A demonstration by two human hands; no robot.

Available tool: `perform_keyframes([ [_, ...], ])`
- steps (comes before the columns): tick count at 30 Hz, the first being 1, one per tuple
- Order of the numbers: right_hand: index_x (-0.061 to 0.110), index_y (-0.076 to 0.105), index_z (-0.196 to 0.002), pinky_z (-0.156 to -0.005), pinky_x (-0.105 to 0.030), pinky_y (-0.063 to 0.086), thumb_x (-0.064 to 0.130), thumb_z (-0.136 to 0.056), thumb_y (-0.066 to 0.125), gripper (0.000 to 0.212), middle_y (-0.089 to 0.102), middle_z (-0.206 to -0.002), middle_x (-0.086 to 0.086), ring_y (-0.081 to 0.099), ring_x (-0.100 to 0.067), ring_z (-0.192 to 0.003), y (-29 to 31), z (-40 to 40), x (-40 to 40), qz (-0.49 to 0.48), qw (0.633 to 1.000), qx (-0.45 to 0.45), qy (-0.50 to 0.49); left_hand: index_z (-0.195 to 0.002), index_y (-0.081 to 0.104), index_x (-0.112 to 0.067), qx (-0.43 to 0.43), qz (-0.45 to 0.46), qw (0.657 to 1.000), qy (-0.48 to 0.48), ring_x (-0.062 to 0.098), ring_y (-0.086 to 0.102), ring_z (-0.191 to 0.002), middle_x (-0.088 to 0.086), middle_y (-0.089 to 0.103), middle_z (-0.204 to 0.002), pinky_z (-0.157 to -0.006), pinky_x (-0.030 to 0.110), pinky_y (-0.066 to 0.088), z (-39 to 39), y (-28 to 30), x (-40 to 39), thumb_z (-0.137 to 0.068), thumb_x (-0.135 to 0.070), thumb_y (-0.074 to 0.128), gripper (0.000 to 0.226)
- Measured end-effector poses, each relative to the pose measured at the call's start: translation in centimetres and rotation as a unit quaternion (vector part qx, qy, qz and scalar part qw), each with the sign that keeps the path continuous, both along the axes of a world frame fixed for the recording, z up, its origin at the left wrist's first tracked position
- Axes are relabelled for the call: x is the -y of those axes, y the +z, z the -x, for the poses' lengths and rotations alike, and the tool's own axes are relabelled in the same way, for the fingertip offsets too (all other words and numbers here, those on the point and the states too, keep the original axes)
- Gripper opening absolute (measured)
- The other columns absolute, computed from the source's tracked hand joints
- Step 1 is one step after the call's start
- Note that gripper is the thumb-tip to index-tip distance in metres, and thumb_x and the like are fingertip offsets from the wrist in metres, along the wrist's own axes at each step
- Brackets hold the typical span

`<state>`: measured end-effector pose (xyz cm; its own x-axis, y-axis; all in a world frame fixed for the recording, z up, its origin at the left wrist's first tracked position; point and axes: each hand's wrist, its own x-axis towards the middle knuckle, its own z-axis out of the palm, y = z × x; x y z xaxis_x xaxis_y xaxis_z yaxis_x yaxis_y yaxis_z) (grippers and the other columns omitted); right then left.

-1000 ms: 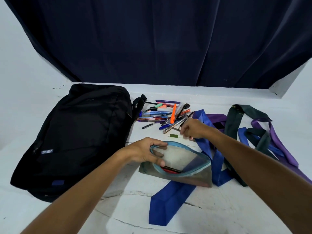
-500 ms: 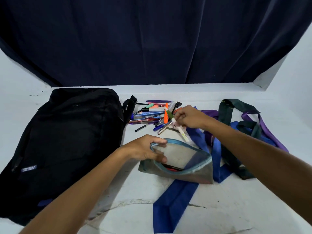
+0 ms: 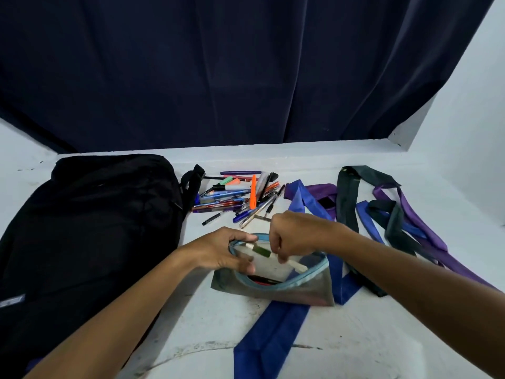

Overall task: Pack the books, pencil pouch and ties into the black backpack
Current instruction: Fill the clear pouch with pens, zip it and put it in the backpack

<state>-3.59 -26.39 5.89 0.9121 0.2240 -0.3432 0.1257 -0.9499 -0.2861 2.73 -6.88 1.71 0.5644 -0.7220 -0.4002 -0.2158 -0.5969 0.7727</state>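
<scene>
**Marker now at pouch mouth**

Backpack flat at far left, apparently closed, nothing packed. Ties loose at right; one blue tie running under pouch. No books in view. Pen pile far centre, apart from pouch. Pouch near centre, mouth held open by left hand, fingers pinching left rim. Right hand, fingers curled round white marker; a second ago reaching into pile, now over mouth with marker tilted across opening. Judged: pouch still filling, most pens outstanding, backpack loading not begun.
</scene>
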Motion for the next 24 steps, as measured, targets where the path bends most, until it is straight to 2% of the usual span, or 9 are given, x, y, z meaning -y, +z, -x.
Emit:
perform_keyframes([
  [2,0.013,0.078,-0.088,-0.078,-0.038,0.056,0.015,-0.076,0.080,0.012,0.071,-0.094,0.003,0.063,-0.015,-0.091,0.1,0.1,0.0,0.000,1.000,0.005,0.005,-0.136,0.053,-0.031,-0.001,-0.009,1.000,0.004,0.008,0.043,-0.133,-0.016,0.050,-0.141,-0.115,0.031,0.031,-0.1,0.0,0.1,-0.028,-0.075,0.083,0.120],
  [6,0.017,0.077,-0.082,-0.077,-0.031,0.048,0.016,-0.081,0.075,0.003,0.062,-0.077,0.017,0.054,0.000,-0.078,1.1,0.0,1.7,-0.033,0.999,0.024,-0.013,-0.137,0.052,-0.032,-0.019,-0.010,1.000,0.018,0.010,0.054,-0.126,-0.016,0.051,-0.141,-0.115,0.038,0.035,0.1,0.0,0.2,-0.031,-0.070,0.088,0.118],
  [9,0.018,0.077,-0.079,-0.075,-0.030,0.049,0.015,-0.082,0.072,0.007,0.074,-0.089,0.005,0.063,-0.013,-0.084,0.7,-0.2,3.3,-0.042,0.998,-0.049,-0.010,-0.139,0.050,-0.029,-0.035,-0.004,0.999,0.021,0.009,0.059,-0.121,-0.015,0.053,-0.138,-0.109,0.039,0.043,0.2,0.3,0.2,-0.032,-0.066,0.089,0.120],
  [11,0.024,0.075,-0.075,-0.071,-0.033,0.053,0.014,-0.082,0.070,0.013,0.074,-0.077,0.008,0.068,-0.024,-0.082,0.0,-0.3,4.1,-0.039,0.992,-0.116,-0.013,-0.140,0.049,-0.027,-0.038,-0.003,0.999,0.020,0.008,0.060,-0.119,-0.017,0.054,-0.135,-0.107,0.038,0.045,0.3,0.5,0.2,-0.032,-0.066,0.089,0.122],
  [13,0.027,0.075,-0.083,-0.071,-0.029,0.054,0.011,-0.084,0.069,0.017,0.067,-0.063,0.017,0.069,-0.023,-0.080,-0.5,-0.3,4.4,-0.040,0.987,-0.158,-0.005,-0.140,0.050,-0.026,-0.037,-0.005,0.999,0.024,0.007,0.058,-0.120,-0.018,0.055,-0.133,-0.107,0.035,0.044,0.3,0.6,0.1,-0.032,-0.065,0.089,0.122],
  [16,0.024,0.075,-0.092,-0.068,-0.023,0.054,0.005,-0.083,0.072,0.021,0.071,-0.080,0.010,0.071,-0.024,-0.089,-0.3,-0.7,4.4,-0.062,0.985,-0.160,-0.010,-0.141,0.050,-0.027,-0.015,-0.014,0.999,0.030,0.007,0.056,-0.121,-0.020,0.056,-0.133,-0.107,0.034,0.045,0.1,0.8,-0.2,-0.034,-0.064,0.089,0.119],
  [19,0.018,0.075,-0.101,-0.065,-0.021,0.053,0.004,-0.083,0.072,0.023,0.073,-0.103,-0.001,0.069,-0.019,-0.094,0.8,-2.0,4.1,-0.089,0.986,-0.142,-0.023,-0.143,0.048,-0.022,-0.016,0.014,0.998,0.057,0.005,0.063,-0.113,-0.018,0.055,-0.133,-0.105,0.031,0.046,-0.3,1.5,-0.9,-0.044,-0.046,0.091,0.111],
  [22,0.017,0.074,-0.106,-0.065,-0.021,0.054,0.006,-0.084,0.072,0.024,0.073,-0.099,0.003,0.067,-0.011,-0.088,1.6,-3.9,3.7,-0.110,0.986,-0.123,-0.026,-0.143,0.047,-0.018,0.020,0.021,0.997,0.068,-0.005,0.059,-0.110,-0.018,0.050,-0.135,-0.105,0.018,0.040,-0.9,2.3,-1.8,-0.046,-0.042,0.087,0.108],
  [24,0.015,0.075,-0.104,-0.071,-0.026,0.057,0.009,-0.085,0.072,0.021,0.072,-0.084,0.013,0.066,-0.004,-0.079,1.3,-5.3,3.4,-0.105,0.986,-0.126,-0.012,-0.144,0.046,-0.019,0.033,0.017,0.996,0.075,-0.005,0.061,-0.109,-0.016,0.048,-0.140,-0.103,0.016,0.042,-1.3,2.2,-2.3,-0.043,-0.048,0.088,0.113],
])
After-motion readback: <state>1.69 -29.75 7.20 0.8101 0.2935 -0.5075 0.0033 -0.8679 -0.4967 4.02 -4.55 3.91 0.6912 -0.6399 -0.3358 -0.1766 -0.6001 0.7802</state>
